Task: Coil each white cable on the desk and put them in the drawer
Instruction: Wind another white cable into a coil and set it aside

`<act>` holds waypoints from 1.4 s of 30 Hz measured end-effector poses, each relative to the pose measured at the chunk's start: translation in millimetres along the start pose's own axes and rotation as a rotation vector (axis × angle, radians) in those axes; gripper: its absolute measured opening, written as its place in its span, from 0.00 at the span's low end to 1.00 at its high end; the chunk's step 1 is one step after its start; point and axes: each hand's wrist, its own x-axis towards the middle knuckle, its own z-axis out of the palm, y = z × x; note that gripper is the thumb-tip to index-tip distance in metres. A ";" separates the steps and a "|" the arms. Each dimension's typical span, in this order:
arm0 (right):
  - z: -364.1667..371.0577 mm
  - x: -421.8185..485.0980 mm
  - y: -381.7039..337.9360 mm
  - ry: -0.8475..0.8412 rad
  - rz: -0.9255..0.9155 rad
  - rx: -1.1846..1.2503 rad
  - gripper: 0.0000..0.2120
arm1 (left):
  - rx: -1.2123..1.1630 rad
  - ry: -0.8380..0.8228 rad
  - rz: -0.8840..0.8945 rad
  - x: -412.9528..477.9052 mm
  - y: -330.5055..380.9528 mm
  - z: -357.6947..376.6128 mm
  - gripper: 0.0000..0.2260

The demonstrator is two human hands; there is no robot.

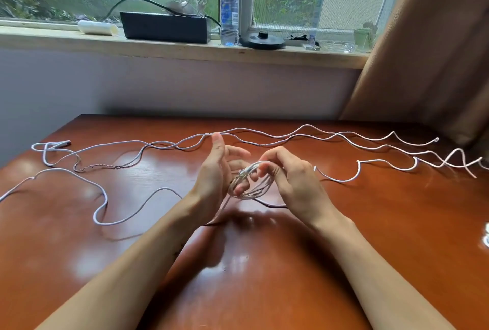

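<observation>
Over the middle of the brown desk my two hands work a small coil of white cable. My left hand has the loops wound around its spread fingers. My right hand pinches the coil's top between thumb and fingers. The coil's loose tail hangs down toward the desk. Long white cables lie loose and wavy across the far half of the desk: two long ones span it left to right, one curls at the left, one lies at the right. No drawer is in view.
Behind the desk, a windowsill carries a black box with cables on top, a water bottle, a white roll and a black disc. A brown curtain hangs at the right. Something white peeks in at the right edge.
</observation>
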 end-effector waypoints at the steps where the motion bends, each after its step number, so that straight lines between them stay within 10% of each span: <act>1: -1.0 0.6 -0.1 0.026 0.008 0.004 0.04 | -0.004 -0.013 0.011 -0.1 -1.8 0.6 0.33; 19: -6.8 3.5 -1.6 0.346 0.198 0.273 0.06 | 0.538 0.069 0.339 -8.2 -16.1 1.5 0.02; 42: -6.8 2.7 3.2 0.291 0.258 0.300 0.06 | 0.406 0.024 0.204 -7.8 -15.0 0.9 0.12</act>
